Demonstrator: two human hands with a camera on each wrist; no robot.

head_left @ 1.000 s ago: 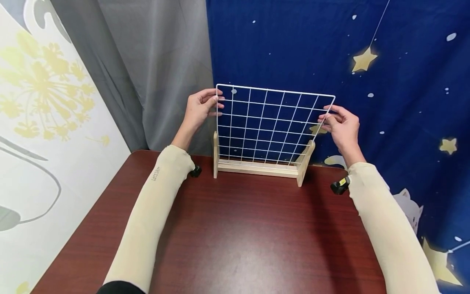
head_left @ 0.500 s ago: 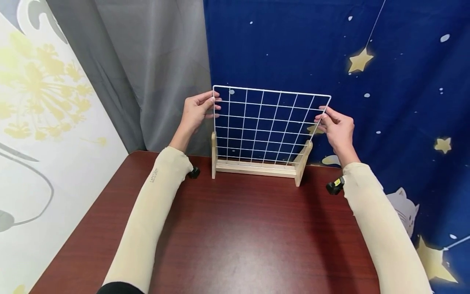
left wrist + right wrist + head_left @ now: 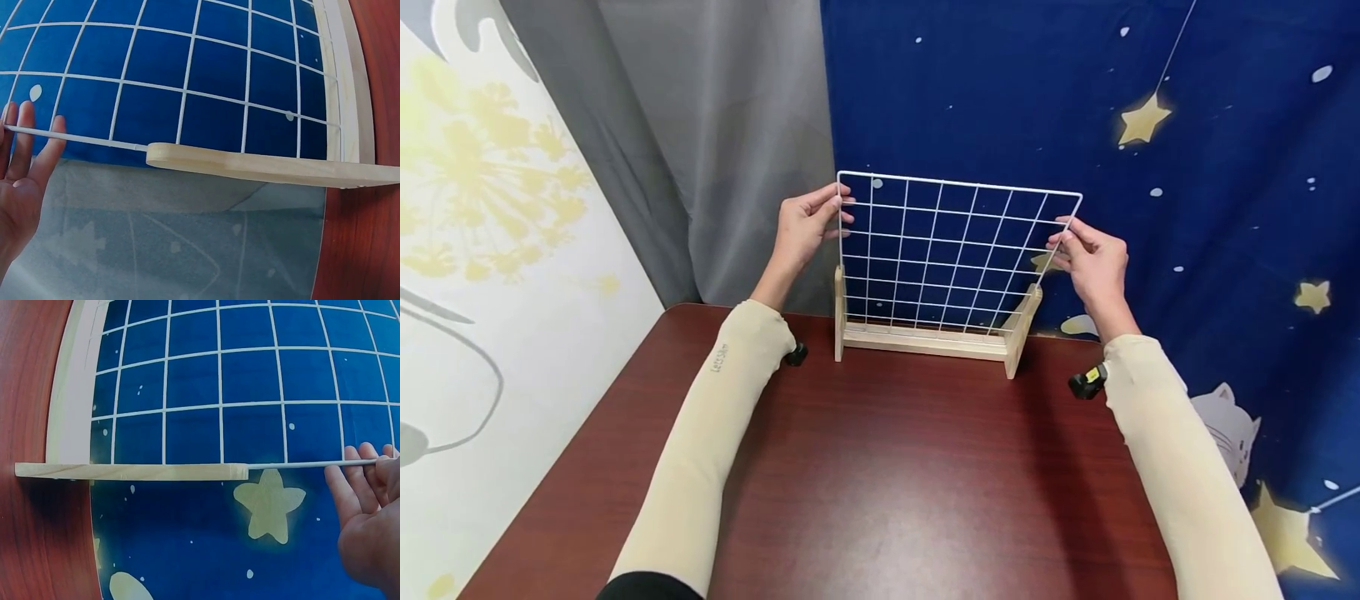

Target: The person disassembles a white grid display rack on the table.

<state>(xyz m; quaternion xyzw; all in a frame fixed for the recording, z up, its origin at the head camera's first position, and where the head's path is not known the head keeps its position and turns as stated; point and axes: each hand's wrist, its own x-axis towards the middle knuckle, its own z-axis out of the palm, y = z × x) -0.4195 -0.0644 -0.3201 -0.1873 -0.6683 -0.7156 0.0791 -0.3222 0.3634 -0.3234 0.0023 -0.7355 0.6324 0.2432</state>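
Observation:
A white wire grid panel (image 3: 955,212) stands upright in a light wooden stand (image 3: 925,340) at the back of the table. Its lower side edges run down to the stand's two side pieces, the left side piece (image 3: 250,167) and the right side piece (image 3: 137,471). My left hand (image 3: 805,223) pinches the grid's left edge near the top corner, thumb in front and fingers behind. On the other side my right hand (image 3: 1093,260) pinches the right edge a little below its top corner. Fingertips of both hands show behind the wires.
The stand rests near the far edge of a dark red-brown table (image 3: 880,467). Close behind hang a blue star-printed curtain (image 3: 970,83) and a grey curtain (image 3: 752,125). A white patterned panel (image 3: 512,250) borders the left side.
Both hands keep their grip on the grid's side edges. The grid and stand hold their place on the table; the whole head view shifts slightly.

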